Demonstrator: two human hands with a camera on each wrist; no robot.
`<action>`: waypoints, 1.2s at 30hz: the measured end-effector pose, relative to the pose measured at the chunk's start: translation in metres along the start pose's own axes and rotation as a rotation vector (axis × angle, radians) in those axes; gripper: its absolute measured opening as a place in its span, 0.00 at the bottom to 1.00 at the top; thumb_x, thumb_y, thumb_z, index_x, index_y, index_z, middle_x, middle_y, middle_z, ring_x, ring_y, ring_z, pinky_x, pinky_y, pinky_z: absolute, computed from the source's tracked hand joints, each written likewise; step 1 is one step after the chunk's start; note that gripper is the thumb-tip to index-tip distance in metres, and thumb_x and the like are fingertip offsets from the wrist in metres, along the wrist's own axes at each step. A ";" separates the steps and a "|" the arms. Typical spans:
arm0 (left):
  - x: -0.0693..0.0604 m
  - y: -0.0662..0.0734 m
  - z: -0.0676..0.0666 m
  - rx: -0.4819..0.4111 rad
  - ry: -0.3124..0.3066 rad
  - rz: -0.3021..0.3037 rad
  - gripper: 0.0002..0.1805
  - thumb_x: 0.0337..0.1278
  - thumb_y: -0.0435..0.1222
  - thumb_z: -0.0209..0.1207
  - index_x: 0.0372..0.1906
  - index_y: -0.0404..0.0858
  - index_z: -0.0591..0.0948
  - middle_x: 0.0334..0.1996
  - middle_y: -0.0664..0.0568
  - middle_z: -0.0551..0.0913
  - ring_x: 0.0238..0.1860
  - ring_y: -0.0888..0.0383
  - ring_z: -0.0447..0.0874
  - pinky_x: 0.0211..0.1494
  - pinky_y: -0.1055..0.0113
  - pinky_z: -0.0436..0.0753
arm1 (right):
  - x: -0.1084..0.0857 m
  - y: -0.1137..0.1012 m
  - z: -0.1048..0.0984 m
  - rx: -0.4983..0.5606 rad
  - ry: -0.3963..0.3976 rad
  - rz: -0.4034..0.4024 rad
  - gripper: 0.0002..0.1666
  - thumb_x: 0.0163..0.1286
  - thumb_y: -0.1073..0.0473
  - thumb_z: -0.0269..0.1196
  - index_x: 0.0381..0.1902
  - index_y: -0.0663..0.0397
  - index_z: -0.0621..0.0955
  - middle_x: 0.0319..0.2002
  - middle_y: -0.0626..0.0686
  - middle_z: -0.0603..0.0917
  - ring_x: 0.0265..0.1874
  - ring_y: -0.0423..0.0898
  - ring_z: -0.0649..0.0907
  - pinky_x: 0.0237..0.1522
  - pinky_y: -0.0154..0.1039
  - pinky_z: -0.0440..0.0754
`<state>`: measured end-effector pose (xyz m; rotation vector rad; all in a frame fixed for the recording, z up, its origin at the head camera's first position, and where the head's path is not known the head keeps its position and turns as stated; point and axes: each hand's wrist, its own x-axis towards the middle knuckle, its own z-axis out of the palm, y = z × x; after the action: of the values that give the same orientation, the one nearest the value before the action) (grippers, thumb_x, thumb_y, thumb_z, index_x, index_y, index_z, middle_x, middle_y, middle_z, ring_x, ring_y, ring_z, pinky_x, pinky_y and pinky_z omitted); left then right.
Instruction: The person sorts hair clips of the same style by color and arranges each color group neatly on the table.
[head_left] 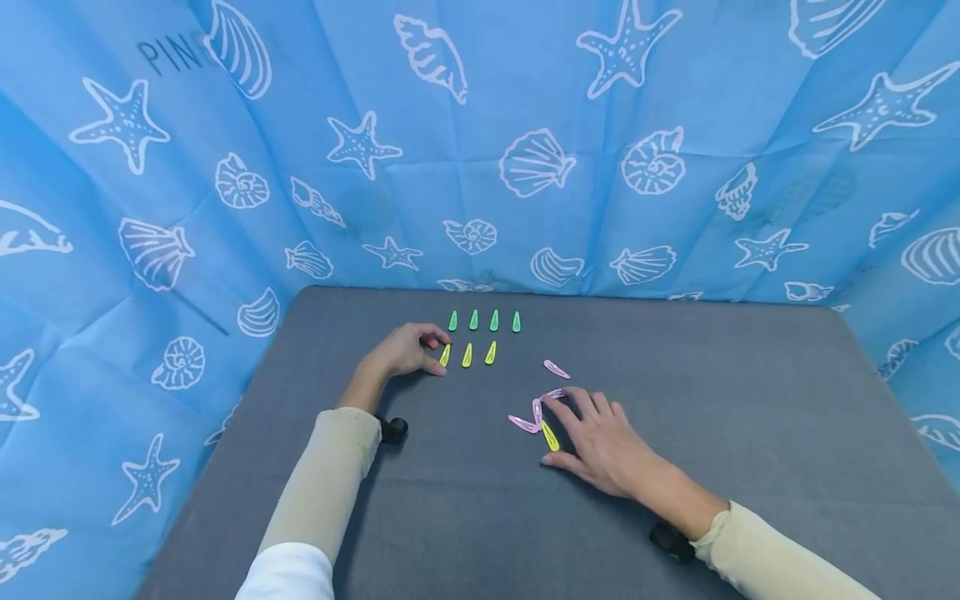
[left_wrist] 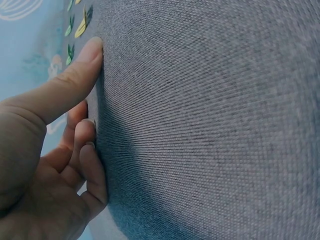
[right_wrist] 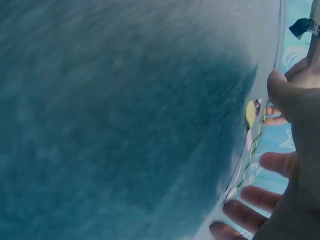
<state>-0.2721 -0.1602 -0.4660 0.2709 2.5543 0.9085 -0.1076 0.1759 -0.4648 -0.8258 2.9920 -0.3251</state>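
My left hand [head_left: 408, 348] has thumb and index fingertip at the two ends of a yellow hair clip [head_left: 445, 356], the leftmost of its row, pinching it near the table. Two more yellow clips stand beside it, one in the middle [head_left: 467, 355] and one at the right [head_left: 491, 352]. The right hand [head_left: 606, 442] is spread over another yellow hair clip [head_left: 551, 437], thumb and index finger apart on either side of it. Several pink hair clips [head_left: 537, 411] lie loosely by its fingertips. In the left wrist view the thumb [left_wrist: 75, 80] hides the pinched clip.
Several green hair clips [head_left: 474, 319] form a row behind the yellow ones. One pink clip [head_left: 557, 369] lies a little apart. The grey cloth-covered table [head_left: 712, 367] meets a blue shell-patterned curtain [head_left: 465, 167] at the back.
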 end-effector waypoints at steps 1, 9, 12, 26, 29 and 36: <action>0.000 0.000 0.000 -0.003 -0.001 -0.001 0.27 0.47 0.40 0.79 0.55 0.50 0.83 0.48 0.50 0.79 0.50 0.51 0.75 0.57 0.55 0.73 | 0.000 -0.002 -0.001 0.004 -0.001 0.003 0.47 0.64 0.32 0.68 0.72 0.51 0.72 0.64 0.60 0.74 0.57 0.56 0.76 0.54 0.54 0.76; 0.000 0.000 0.001 -0.010 -0.003 0.002 0.27 0.46 0.39 0.79 0.54 0.50 0.84 0.48 0.51 0.78 0.49 0.51 0.74 0.56 0.56 0.73 | 0.009 -0.009 -0.004 0.136 0.005 0.005 0.18 0.66 0.51 0.72 0.44 0.57 0.81 0.32 0.46 0.76 0.29 0.38 0.71 0.31 0.31 0.70; 0.000 0.001 0.000 -0.014 -0.004 0.001 0.27 0.47 0.39 0.79 0.55 0.50 0.84 0.48 0.50 0.78 0.50 0.51 0.74 0.56 0.56 0.73 | 0.011 -0.011 -0.004 0.159 0.010 0.006 0.11 0.66 0.59 0.70 0.40 0.58 0.80 0.29 0.46 0.77 0.26 0.37 0.71 0.29 0.31 0.71; -0.003 0.001 -0.001 -0.017 -0.004 -0.019 0.27 0.47 0.39 0.78 0.55 0.51 0.83 0.50 0.50 0.79 0.51 0.51 0.75 0.58 0.55 0.74 | 0.015 -0.011 -0.009 0.106 0.002 0.004 0.09 0.62 0.67 0.64 0.25 0.55 0.74 0.20 0.45 0.70 0.18 0.38 0.68 0.20 0.32 0.65; -0.003 0.001 -0.001 -0.022 -0.002 -0.015 0.27 0.47 0.39 0.78 0.55 0.50 0.83 0.50 0.50 0.79 0.51 0.51 0.75 0.58 0.55 0.74 | 0.017 -0.006 -0.011 0.198 0.038 -0.024 0.08 0.65 0.68 0.64 0.27 0.55 0.78 0.22 0.45 0.73 0.21 0.35 0.69 0.23 0.30 0.68; -0.003 0.001 -0.001 -0.024 0.000 -0.013 0.26 0.47 0.39 0.79 0.54 0.50 0.83 0.49 0.50 0.79 0.50 0.51 0.75 0.57 0.55 0.74 | 0.035 0.009 -0.015 0.465 0.076 0.036 0.07 0.69 0.66 0.66 0.45 0.57 0.83 0.29 0.46 0.82 0.27 0.35 0.75 0.32 0.31 0.74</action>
<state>-0.2699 -0.1607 -0.4636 0.2469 2.5400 0.9333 -0.1437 0.1684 -0.4512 -0.7178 2.8035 -1.0188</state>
